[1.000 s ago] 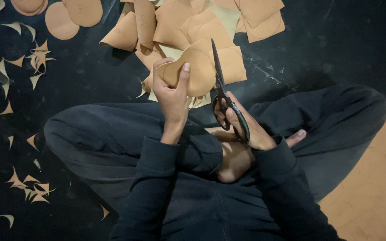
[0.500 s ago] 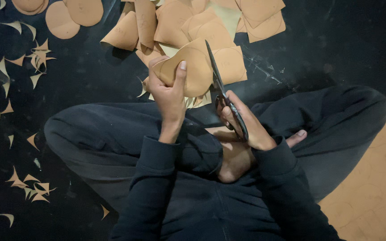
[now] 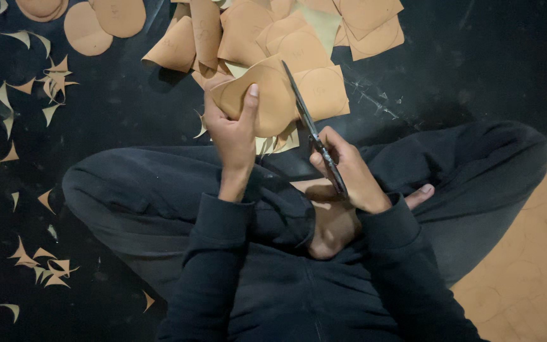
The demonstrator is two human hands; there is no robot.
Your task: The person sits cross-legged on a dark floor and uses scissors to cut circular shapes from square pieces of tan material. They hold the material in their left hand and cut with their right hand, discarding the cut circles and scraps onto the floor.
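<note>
Seated cross-legged on a dark floor, I hold a tan sheet piece in my left hand, fingers closed around its lower edge and thumb pressed flat on its face. My right hand is clenched through the handles of black scissors, whose blades point up and away from me along the piece's right edge; whether the blades are parted I cannot tell. Just beyond the piece lies a heap of tan cut sheets. Pointed tan offcuts are scattered over the floor to my left, and round tan discs lie at the upper left.
</note>
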